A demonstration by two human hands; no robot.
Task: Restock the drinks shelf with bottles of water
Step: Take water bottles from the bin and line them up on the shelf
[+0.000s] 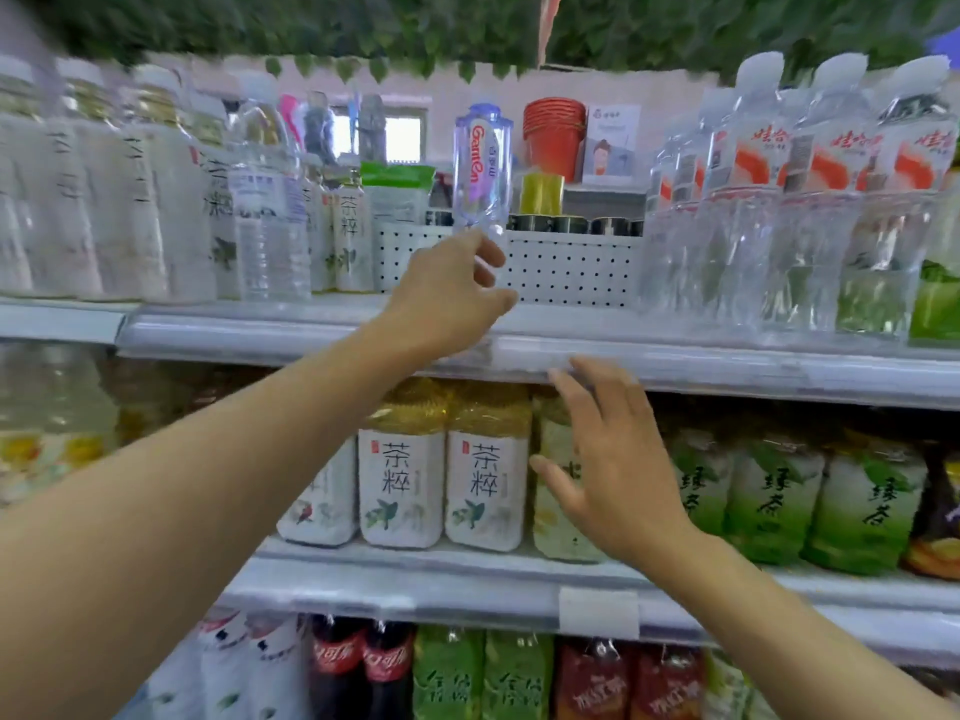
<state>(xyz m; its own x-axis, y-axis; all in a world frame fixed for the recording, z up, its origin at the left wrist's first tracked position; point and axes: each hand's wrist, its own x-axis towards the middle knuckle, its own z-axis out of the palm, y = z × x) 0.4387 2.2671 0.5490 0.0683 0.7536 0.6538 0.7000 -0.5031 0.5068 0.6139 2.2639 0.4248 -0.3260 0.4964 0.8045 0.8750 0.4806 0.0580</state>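
Shop shelving fills the frame: three tiers of bottled drinks under a band of artificial leaves. On the top shelf (311, 330), a gap at centre frame lies between clear water bottles at left and a row of white-capped water bottles (810, 200) at upper right. Behind the gap stands a white perforated panel (566, 272).

The left hand (447, 298) reaches up into this gap and pinches the bottle (482, 168) at its lower end, fingers curled round the base. This bottle is clear, faintly violet plastic, smooth and squarish in section, with a red-lettered label; its long axis is vertical, directly above the grip. It appears to be held just over the shelf surface, though whether the base touches cannot be told, as the hand hides it.

The right hand (613, 449) hangs lower, at centre right, in front of the middle shelf's tea bottles (447, 485); its fingers are spread and straight, holding nothing and touching nothing that can be confirmed.

Judgement: the left hand is the nearer and working hand. The coming move turns on lowering the bottle straight down along its own axis into the gap, upright, clear of the neighbouring row. The grip sits low on a tall, slick body, so tipping is the likely fault.
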